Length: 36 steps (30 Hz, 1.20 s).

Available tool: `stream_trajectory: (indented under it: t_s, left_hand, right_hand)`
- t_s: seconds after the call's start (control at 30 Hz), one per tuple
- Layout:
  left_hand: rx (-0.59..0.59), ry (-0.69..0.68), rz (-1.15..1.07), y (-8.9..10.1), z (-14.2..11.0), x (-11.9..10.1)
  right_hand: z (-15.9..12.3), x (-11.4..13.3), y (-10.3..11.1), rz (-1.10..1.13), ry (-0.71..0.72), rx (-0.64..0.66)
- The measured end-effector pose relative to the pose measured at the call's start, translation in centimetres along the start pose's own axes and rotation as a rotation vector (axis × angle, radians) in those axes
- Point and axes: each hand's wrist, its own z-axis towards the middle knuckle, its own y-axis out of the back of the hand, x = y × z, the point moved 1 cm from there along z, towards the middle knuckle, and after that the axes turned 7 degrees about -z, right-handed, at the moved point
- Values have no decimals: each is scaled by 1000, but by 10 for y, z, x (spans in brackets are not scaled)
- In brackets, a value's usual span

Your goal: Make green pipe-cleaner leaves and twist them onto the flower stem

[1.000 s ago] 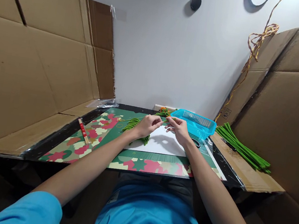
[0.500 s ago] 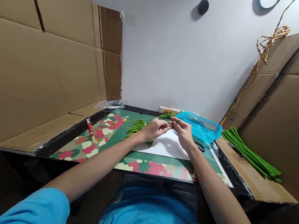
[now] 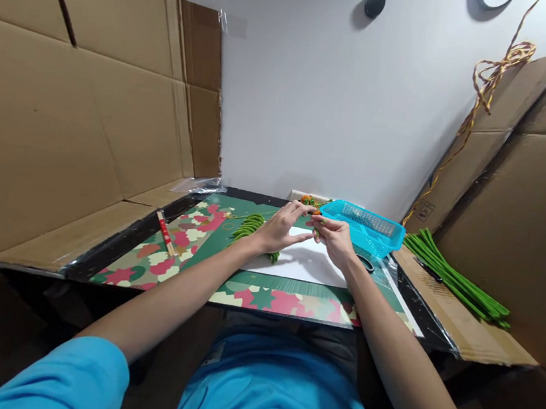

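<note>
Over a white sheet of paper (image 3: 312, 267), my right hand (image 3: 336, 241) pinches a short piece of green pipe cleaner (image 3: 316, 234), mostly hidden by the fingertips. My left hand (image 3: 280, 227) is just beside it, its thumb and fingers spread apart with nothing visible between them. Its fingertips are close to those of my right hand; whether they touch is hard to tell. Curved green fuzzy pieces (image 3: 248, 226) lie in a row left of my left hand and partly under it. Orange and green fuzzy flowers (image 3: 308, 200) lie beyond the hands.
A blue plastic basket (image 3: 370, 227) stands at the back right, with scissors (image 3: 364, 263) in front of it. Green pipe cleaners (image 3: 459, 279) and a black pen (image 3: 428, 270) lie on cardboard at right. A red-wrapped stick (image 3: 165, 234) lies left. Cardboard walls (image 3: 87, 126) flank the table.
My left hand has opened, its thumb and fingers moving apart from the pinch near my right fingertips. My right hand stays pinched in nearly the same spot. The view has shifted slightly.
</note>
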Motion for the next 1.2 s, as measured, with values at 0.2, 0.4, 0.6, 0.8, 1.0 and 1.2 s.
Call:
stream_trajectory:
  t_s: [0.2,0.4,0.6,0.8,1.0,1.2]
  left_hand:
    - [34,-24,2,-4,-1,-1]
    - [4,-40,-19,-4,-2,2]
    - [-13,-56,-89,-3,-1,-1]
    - [-109,11,-194,-6,1,0]
    - [-216,108,-304,-6,5,5]
    - [-246,197,-385,-4,8,6]
  right_hand:
    - [-5,4,-4,-43,-2,37]
    - [-8,8,-8,-76,-5,79]
    - [-9,12,-7,-75,-2,118]
    - [-7,10,-5,-75,-6,169]
    - [-7,10,-3,-66,-63,258]
    - [-6,11,-5,2,-100,288]
